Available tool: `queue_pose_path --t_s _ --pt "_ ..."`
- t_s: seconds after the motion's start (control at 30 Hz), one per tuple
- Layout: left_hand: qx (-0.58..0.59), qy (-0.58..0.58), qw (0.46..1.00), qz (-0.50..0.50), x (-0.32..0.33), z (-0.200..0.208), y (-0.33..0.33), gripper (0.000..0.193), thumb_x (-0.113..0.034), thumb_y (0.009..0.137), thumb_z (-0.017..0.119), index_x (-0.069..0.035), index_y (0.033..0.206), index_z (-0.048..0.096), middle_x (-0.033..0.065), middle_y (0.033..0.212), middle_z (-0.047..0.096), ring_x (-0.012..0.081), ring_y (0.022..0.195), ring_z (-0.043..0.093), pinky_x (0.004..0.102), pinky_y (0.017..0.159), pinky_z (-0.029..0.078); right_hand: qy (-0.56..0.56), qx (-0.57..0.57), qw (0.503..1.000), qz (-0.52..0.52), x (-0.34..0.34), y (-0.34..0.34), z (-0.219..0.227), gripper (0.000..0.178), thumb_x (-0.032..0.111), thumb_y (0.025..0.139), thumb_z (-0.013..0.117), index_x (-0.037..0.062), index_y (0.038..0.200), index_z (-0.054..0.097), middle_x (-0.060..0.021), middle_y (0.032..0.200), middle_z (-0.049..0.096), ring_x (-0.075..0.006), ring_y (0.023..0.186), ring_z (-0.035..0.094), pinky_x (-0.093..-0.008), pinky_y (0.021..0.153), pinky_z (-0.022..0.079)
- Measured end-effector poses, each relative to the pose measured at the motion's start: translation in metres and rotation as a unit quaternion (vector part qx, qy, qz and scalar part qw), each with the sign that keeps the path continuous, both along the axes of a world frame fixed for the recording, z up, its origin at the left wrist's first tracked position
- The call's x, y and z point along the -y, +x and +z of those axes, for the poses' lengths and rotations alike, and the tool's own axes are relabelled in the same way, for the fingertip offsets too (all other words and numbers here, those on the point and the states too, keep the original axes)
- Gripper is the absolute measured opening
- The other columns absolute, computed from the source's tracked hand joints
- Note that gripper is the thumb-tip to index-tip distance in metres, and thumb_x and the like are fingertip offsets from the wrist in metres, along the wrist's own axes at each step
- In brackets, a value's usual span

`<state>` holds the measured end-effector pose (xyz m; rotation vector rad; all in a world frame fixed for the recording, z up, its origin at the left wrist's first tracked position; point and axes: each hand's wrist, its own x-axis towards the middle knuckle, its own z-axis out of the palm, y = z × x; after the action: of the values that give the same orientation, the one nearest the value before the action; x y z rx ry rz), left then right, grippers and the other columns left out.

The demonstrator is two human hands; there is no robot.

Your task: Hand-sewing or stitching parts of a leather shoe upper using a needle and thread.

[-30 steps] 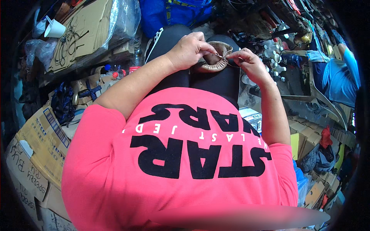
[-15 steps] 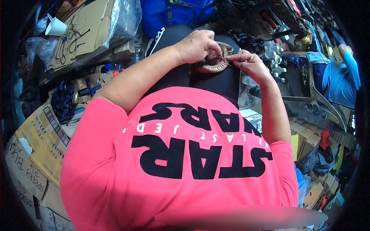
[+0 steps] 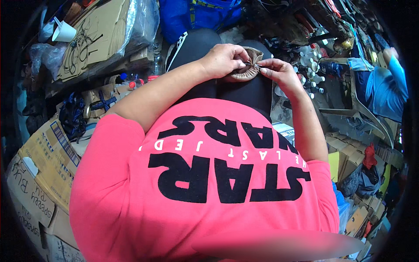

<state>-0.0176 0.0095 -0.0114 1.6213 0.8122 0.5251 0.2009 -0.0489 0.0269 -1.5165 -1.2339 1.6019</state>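
A brown leather shoe upper point(image 3: 245, 76) with a ridged, gathered seam rests on my black-clad thighs. My left hand point(image 3: 221, 60) is at its left side, thumb and fingers pinched together by the opening. From the right, my right hand point(image 3: 283, 73) meets it with thumb and forefinger closed on a thin light strand point(image 3: 258, 65) at the seam. Whether that strand is thread or a needle is too fine to tell. The fingers of my left hand also close near thin light lines, but what lies between them is hard to make out.
A blue bag point(image 3: 205, 17) stands beyond my knees. Plastic-wrapped cardboard point(image 3: 102, 35) and a white cup point(image 3: 64, 32) are at the far left. White-capped bottles point(image 3: 312, 70) stand to the right, near a metal frame point(image 3: 371, 115). Another person in blue point(image 3: 386, 91) is at the far right.
My left hand has turned and come down a little, its fingertips now close to my right hand's at the seam. My right hand has shifted slightly and its fingers have bent.
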Motion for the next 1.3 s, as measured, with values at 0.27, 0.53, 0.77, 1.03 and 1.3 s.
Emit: queue_pose_path --t_s 0.27,0.53,0.77,1.03,1.3 --pt "-0.030 0.025 0.999 -0.031 -0.008 0.009 0.008 0.009 -0.008 0.076 0.068 -0.003 0.083 0.064 0.0041 0.079 0.061 0.0116 0.074 0.057 0.0267 0.069 0.046 0.048 0.079 0.995 0.042 -0.012 -0.006 0.000 0.011 0.010 0.079 0.070 0.0026 0.081 0.062 0.0007 0.077 0.061 -0.0059 0.074 0.054 -0.0207 0.070 0.044" --pt "-0.107 0.209 0.972 -0.026 -0.009 0.028 -0.007 0.010 -0.013 0.078 0.065 -0.004 0.084 0.062 0.0112 0.080 0.058 0.0248 0.077 0.058 0.0326 0.069 0.046 0.072 0.093 0.993 0.031 0.000 0.014 -0.004 0.017 0.016 0.079 0.072 0.0022 0.081 0.063 0.0000 0.086 0.049 -0.0079 0.081 0.050 -0.0229 0.071 0.041" --pt "-0.157 0.199 0.962 -0.103 -0.009 0.037 0.006 0.014 -0.015 0.085 0.055 -0.005 0.093 0.060 0.0186 0.084 0.064 0.0343 0.080 0.062 0.0403 0.070 0.048 0.090 0.037 0.995 -0.004 0.009 0.033 0.023 0.015 0.014 0.080 0.069 -0.0002 0.079 0.063 -0.0012 0.084 0.051 -0.0104 0.082 0.053 -0.0246 0.071 0.043" --pt "-0.172 0.263 0.940 -0.134 -0.013 0.037 0.006 0.013 -0.018 0.086 0.054 -0.006 0.091 0.055 0.0205 0.079 0.061 0.0394 0.077 0.060 0.0475 0.066 0.046 0.308 0.418 0.853 0.048 -0.016 0.029 0.040 0.015 0.019 0.077 0.067 0.0048 0.083 0.065 -0.0097 0.094 0.061 -0.0295 0.086 0.059 -0.0373 0.075 0.048" --pt "-0.123 0.286 0.940 -0.137 -0.014 0.025 -0.001 0.012 -0.018 0.085 0.052 -0.010 0.093 0.057 0.0190 0.083 0.063 0.0364 0.081 0.061 0.0443 0.068 0.048 0.308 0.508 0.751 0.289 -0.010 -0.022 0.039 0.004 0.013 0.080 0.056 0.0097 0.082 0.055 -0.0070 0.076 0.060 -0.0266 0.082 0.059 -0.0397 0.081 0.039"
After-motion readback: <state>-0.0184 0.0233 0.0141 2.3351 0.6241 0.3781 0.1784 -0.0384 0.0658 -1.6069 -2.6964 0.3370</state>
